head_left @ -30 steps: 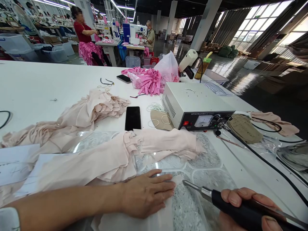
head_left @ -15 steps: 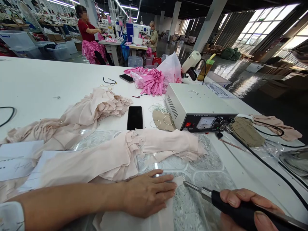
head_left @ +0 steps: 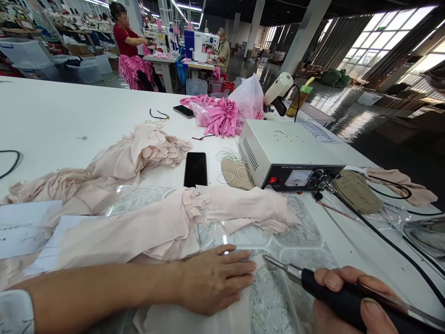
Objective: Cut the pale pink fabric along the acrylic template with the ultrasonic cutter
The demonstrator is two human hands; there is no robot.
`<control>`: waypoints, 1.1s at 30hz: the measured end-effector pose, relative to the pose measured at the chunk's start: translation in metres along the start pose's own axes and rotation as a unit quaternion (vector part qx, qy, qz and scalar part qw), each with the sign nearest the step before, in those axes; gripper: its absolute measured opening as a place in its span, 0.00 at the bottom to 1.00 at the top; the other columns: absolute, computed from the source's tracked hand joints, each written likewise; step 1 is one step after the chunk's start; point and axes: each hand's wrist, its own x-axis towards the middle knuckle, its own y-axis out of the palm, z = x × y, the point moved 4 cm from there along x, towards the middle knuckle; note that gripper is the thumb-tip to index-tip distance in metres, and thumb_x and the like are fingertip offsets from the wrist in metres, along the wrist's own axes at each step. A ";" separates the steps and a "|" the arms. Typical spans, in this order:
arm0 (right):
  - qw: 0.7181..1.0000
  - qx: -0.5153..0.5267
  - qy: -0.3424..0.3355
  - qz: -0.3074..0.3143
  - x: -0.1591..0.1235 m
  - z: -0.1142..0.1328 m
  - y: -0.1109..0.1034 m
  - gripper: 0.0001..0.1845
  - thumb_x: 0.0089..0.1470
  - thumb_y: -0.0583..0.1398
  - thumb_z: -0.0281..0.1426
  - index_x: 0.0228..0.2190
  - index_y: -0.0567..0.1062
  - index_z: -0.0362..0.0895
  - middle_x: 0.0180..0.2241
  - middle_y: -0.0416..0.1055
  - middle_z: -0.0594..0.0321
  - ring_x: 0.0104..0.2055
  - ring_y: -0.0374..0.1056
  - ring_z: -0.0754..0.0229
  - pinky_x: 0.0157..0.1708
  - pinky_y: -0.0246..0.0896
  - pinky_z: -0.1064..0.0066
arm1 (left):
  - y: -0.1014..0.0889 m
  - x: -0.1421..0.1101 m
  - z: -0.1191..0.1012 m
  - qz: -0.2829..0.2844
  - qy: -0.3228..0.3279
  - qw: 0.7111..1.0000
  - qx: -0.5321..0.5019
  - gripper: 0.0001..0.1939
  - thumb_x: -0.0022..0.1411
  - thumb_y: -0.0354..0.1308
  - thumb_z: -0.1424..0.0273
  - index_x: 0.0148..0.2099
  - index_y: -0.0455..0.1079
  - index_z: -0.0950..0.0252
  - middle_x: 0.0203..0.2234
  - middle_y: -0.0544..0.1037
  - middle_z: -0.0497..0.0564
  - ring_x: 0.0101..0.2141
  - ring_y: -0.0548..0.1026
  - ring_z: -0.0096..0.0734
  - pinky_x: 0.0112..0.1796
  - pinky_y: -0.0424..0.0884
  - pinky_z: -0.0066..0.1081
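Note:
My left hand (head_left: 219, 280) lies flat with its fingers stretched out, pressing down a pale pink piece of fabric (head_left: 239, 315) on the clear, marbled mat (head_left: 271, 301). My right hand (head_left: 351, 301) is wrapped round the black handle of an ultrasonic cutter (head_left: 333, 290). The cutter's slim metal tip points left and is at the fabric's right edge, just beyond my left fingertips. Whether the tip touches the cloth I cannot tell. Just behind my left hand, pale pink fabric pieces (head_left: 139, 232) lie in a layered stack, with a second stack (head_left: 243, 204) to its right.
A grey control box (head_left: 292, 153) with a dial stands at the right, a black cable running from its front. A phone (head_left: 195, 169), rubber bands (head_left: 231, 157) and a pink strip bundle (head_left: 222, 116) lie behind the mat. Two people work at machines (head_left: 205, 44) in the background.
My right hand and the cutter have shifted slightly left and up, its tip now nearer my left fingertips. My left hand stays in place on the fabric.

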 end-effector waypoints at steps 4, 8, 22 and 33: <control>1.000 -0.001 -0.001 -0.002 0.001 0.001 0.002 0.07 0.37 0.58 0.30 0.26 0.68 0.45 0.25 0.62 0.67 0.23 0.60 0.65 0.21 0.61 0.69 | -0.001 0.000 0.000 -0.003 0.000 1.000 -0.008 0.18 0.71 0.47 0.66 0.58 0.64 0.70 0.58 0.67 0.55 0.61 0.59 0.41 0.60 0.54 0.40; 1.000 -0.004 -0.006 -0.016 0.002 0.003 0.002 0.08 0.35 0.57 0.30 0.25 0.68 0.44 0.24 0.62 0.67 0.23 0.60 0.65 0.21 0.61 0.70 | -0.001 0.000 0.000 -0.004 0.000 1.000 -0.013 0.18 0.70 0.48 0.67 0.58 0.64 0.70 0.57 0.68 0.55 0.61 0.60 0.40 0.60 0.54 0.40; 0.998 0.003 0.007 0.066 0.004 -0.009 -0.016 0.08 0.43 0.62 0.30 0.26 0.65 0.46 0.26 0.62 0.68 0.24 0.61 0.63 0.21 0.64 0.66 | -0.002 0.001 -0.001 0.002 0.005 1.000 -0.008 0.17 0.71 0.47 0.67 0.57 0.65 0.70 0.57 0.69 0.53 0.61 0.60 0.40 0.62 0.51 0.38; 1.000 0.019 0.004 0.016 -0.001 0.004 -0.007 0.07 0.38 0.58 0.31 0.25 0.68 0.44 0.23 0.63 0.67 0.22 0.61 0.65 0.20 0.63 0.70 | -0.003 0.000 -0.001 -0.010 0.014 1.000 -0.011 0.16 0.70 0.47 0.68 0.56 0.65 0.70 0.57 0.69 0.53 0.61 0.61 0.39 0.61 0.52 0.39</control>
